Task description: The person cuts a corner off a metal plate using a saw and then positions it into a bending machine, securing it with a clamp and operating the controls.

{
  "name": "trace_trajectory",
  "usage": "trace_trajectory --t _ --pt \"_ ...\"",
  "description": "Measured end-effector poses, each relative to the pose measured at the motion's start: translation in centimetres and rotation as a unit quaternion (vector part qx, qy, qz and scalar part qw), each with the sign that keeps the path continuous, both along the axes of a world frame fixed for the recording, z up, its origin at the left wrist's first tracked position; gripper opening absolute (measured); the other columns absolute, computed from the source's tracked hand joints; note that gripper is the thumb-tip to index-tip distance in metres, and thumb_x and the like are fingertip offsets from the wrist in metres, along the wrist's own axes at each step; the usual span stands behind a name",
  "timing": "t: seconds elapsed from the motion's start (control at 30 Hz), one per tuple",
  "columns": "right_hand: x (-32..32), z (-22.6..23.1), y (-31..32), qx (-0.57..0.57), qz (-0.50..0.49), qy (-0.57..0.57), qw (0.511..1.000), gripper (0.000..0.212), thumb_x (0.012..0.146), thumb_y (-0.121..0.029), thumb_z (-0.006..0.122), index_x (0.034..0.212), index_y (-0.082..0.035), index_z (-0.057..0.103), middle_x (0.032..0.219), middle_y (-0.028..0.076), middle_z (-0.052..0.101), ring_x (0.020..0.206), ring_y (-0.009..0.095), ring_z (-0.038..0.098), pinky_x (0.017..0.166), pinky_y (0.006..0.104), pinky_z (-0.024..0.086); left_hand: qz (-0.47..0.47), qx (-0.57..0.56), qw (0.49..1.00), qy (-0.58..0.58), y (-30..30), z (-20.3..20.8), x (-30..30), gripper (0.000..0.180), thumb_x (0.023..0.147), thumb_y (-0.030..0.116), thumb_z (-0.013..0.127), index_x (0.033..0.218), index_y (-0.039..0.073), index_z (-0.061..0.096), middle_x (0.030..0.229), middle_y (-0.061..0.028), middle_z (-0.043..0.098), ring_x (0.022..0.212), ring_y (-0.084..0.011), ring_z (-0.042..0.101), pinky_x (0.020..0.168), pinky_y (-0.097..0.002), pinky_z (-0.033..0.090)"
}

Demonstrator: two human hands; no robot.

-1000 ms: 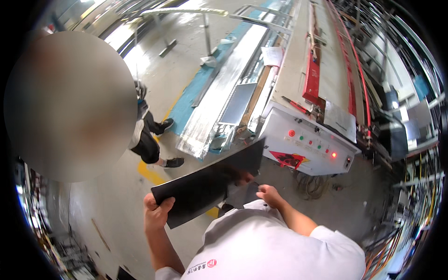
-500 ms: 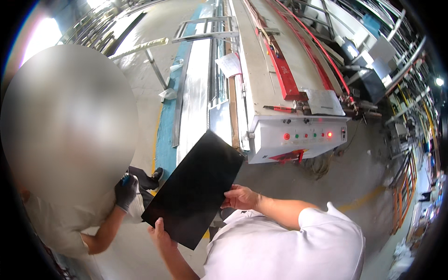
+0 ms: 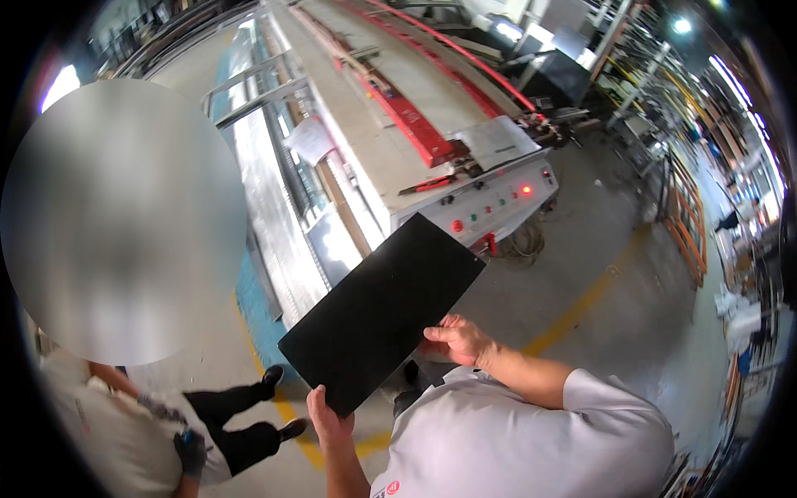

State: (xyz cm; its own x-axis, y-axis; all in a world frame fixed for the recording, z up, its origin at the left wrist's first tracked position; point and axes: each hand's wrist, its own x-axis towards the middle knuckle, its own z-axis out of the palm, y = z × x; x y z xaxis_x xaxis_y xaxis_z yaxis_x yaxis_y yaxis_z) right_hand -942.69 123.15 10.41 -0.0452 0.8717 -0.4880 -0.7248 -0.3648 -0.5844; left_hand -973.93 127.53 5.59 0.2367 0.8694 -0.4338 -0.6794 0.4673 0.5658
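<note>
Between my two hands I hold a flat black rectangular panel (image 3: 383,311), tilted so that its far corner points toward the machine. My left hand (image 3: 330,419) grips the near left corner, thumb on the upper face. My right hand (image 3: 457,339) is closed on the right long edge, its thumb also on top and its other fingers partly hidden under the panel. The panel's upper face looks plain, with a tiny light spot near its right corner.
A long machine table (image 3: 365,158) with a button-and-light control panel (image 3: 498,203) stands ahead. On it are a red beam (image 3: 407,124) and paper sheets (image 3: 496,141). To my left stands a person with a gloved hand (image 3: 191,452). An orange rack (image 3: 687,220) is at right.
My view has turned to the right, so the machine appears farther left and slanted. The black panel has swung clockwise and shifted right, still in both hands. The other person's gloved hand appears lower.
</note>
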Motion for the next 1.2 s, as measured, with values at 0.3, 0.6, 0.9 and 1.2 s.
trace_trajectory --t 0.3,0.6,0.9,1.2 --pt "9.4 2.1 3.3 0.178 -0.071 -0.117 0.974 0.014 0.095 -0.009 0.063 0.103 0.0 0.071 0.096 0.006 0.071 0.086 0.014 0.067 0.083 0.0306 0.056 -0.097 0.094 0.971 0.2 6.7 4.9 11.5 0.045 0.086 0.004 0.055 0.13 -0.003 0.049 0.118 -0.0162 0.063 0.102 -0.0304 0.066 0.087 -0.0438 0.057" --pt "28.4 2.9 12.4 0.171 -0.036 -0.152 0.973 0.027 0.093 -0.022 0.064 0.082 0.002 0.068 0.081 0.01 0.072 0.081 0.015 0.068 0.075 0.0294 0.053 0.01 -0.047 0.891 0.452 14.2 10.5 29.6 0.023 0.088 0.023 0.067 0.096 0.002 0.072 0.084 -0.0116 0.068 0.078 -0.0245 0.062 0.075 -0.0394 0.05" --pt "36.7 11.5 18.9 0.14 0.039 -0.171 0.974 0.027 0.088 -0.02 0.061 0.114 -0.011 0.061 0.092 0.006 0.067 0.078 0.018 0.068 0.061 0.0443 0.061 0.044 0.247 0.669 0.699 22.9 17.2 44.1 0.029 0.09 0.022 0.065 0.101 -0.004 0.068 0.092 -0.0164 0.068 0.084 -0.0265 0.064 0.079 -0.0408 0.05" --pt "38.4 5.1 25.7 0.271 0.072 -0.359 0.89 0.015 0.087 -0.016 0.059 0.089 -0.001 0.06 0.081 0.008 0.064 0.072 0.017 0.063 0.063 0.0332 0.051 0.169 0.338 0.564 0.734 33.4 21.1 39.7 0.034 0.092 0.021 0.064 0.106 -0.01 0.065 0.101 -0.0213 0.069 0.089 -0.0284 0.065 0.083 -0.0421 0.05"
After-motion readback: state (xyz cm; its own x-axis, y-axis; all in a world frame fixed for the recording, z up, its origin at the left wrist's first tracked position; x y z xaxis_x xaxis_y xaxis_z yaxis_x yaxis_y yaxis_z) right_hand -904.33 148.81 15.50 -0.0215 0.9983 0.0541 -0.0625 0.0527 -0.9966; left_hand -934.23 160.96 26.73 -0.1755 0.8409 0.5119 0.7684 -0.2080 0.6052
